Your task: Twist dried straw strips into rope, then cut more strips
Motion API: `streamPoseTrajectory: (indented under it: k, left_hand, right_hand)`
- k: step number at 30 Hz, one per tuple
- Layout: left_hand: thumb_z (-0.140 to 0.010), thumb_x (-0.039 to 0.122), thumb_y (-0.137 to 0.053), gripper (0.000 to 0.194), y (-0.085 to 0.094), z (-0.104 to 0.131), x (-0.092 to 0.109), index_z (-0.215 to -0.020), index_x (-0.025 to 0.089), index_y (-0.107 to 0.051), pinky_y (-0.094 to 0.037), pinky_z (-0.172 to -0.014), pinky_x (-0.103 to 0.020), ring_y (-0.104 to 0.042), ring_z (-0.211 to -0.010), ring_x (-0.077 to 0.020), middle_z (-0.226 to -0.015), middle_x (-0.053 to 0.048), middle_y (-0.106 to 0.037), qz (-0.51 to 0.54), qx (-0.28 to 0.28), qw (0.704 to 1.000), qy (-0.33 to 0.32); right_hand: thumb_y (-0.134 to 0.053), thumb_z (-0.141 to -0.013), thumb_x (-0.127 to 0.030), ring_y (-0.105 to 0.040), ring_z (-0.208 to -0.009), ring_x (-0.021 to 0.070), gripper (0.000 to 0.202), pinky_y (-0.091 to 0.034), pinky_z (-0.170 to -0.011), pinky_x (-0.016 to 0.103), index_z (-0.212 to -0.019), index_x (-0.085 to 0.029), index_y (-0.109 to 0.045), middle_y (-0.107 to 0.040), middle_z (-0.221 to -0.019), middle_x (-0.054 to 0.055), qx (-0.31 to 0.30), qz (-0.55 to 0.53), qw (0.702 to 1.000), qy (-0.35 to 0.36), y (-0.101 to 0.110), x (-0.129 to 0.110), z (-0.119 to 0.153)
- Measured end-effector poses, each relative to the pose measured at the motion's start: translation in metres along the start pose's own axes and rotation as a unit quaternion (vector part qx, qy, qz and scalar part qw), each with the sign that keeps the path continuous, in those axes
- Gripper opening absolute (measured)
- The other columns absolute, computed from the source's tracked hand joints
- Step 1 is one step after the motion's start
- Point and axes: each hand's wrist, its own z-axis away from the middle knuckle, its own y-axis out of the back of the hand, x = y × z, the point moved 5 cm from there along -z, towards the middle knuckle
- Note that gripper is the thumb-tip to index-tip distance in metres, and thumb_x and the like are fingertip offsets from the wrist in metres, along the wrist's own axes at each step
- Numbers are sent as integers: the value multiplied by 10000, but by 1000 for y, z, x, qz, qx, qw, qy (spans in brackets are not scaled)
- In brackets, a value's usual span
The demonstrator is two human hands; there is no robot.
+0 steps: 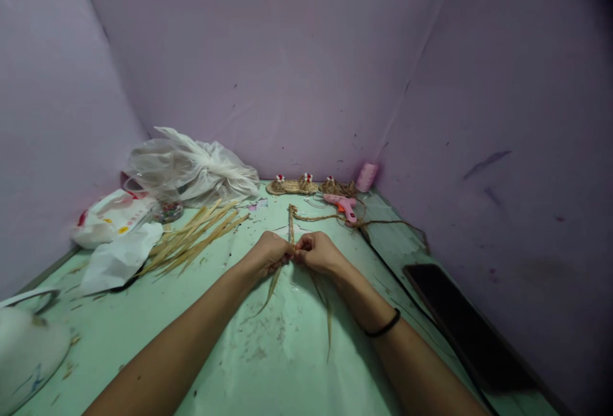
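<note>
My left hand (pixel 272 251) and my right hand (pixel 316 251) meet at the middle of the green table, fingers pinched on a braid of dried plant strips (pixel 292 228). The braid runs away from me, and its far end bends to the right into a thin twisted cord. Loose strip ends hang below both hands, one under the left (pixel 272 289) and a longer one under the right (pixel 329 323). Both hands are closed; the fingertips hide the exact spot where the strips cross. A black band circles my right wrist.
A pink glue gun (pixel 341 205), woven pieces with red-and-white beads (pixel 292 187) and a pink thread spool (pixel 366 177) stand at the back. Dried strips (pixel 196 240), a plastic bag (pixel 201 167) and a white packet (pixel 117 215) lie left. A black slab (pixel 467 326) lies right, beside a cable.
</note>
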Motion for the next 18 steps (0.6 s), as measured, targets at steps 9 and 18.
streamPoseTrajectory:
  k: [9, 18]
  left_hand:
    - [-502, 114, -506, 224, -4, 3, -1, -391, 170, -319, -101, -309, -189, -205, -267, -26, -277, 67, -280, 29, 47, 998, -14]
    - [-476, 135, -543, 143, 12, 0, -3, -444, 150, -405, -81, -307, -180, -198, -275, -18, -313, 74, -313, 39, -44, 998, -39]
  right_hand:
    - [-542, -574, -155, -566, -605, 205, 179, -274, -479, 254, -685, -121, -679, -653, -699, 164, 79, 389, 918, 19, -4, -47, 34]
    - [-555, -609, -190, -543, -562, 165, 112, -272, -470, 242, -610, -138, -654, -631, -615, 100, 25, 339, 940, 36, -9, -52, 36]
